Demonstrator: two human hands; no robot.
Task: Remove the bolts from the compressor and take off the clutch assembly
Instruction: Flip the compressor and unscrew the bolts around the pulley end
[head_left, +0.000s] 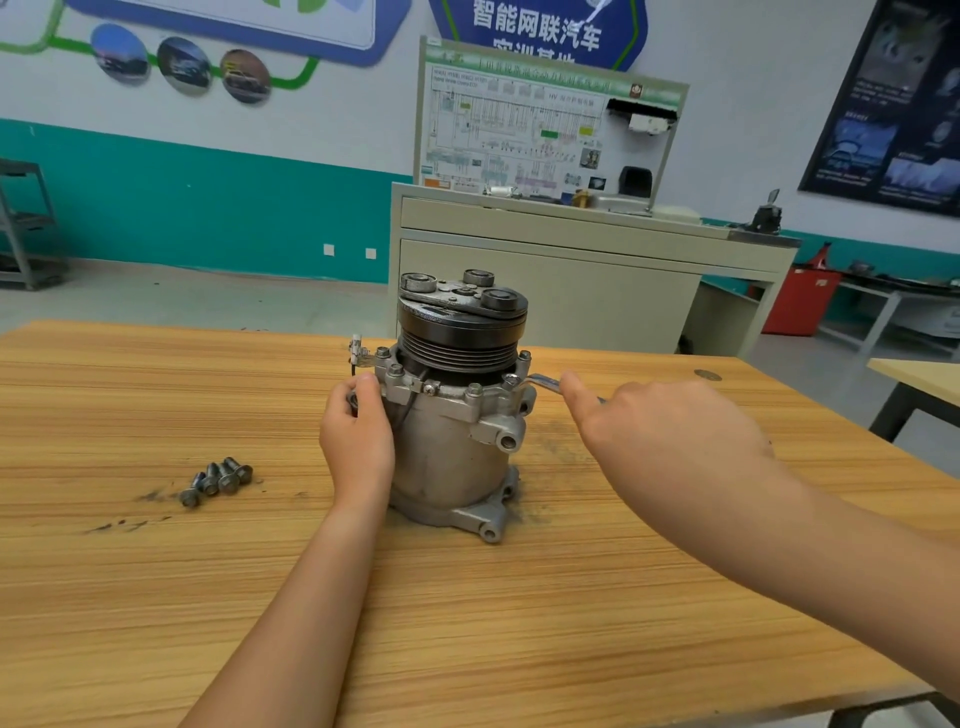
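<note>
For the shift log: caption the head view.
Left hand steadies upright compressor; right hand holds wrench on flange bolt; loose bolts lie aside.

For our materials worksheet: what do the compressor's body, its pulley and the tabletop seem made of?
Grey cylindrical compressor body: probably cast aluminium, matte, dull, rough-surfaced. Black grooved pulley: likely coated steel, satin sheen. Tan striped tabletop: seemingly wood-grain laminate, smooth, even streaks.

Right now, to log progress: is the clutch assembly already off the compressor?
No, the clutch assembly sits atop the compressor, with flange bolts in place.
</note>
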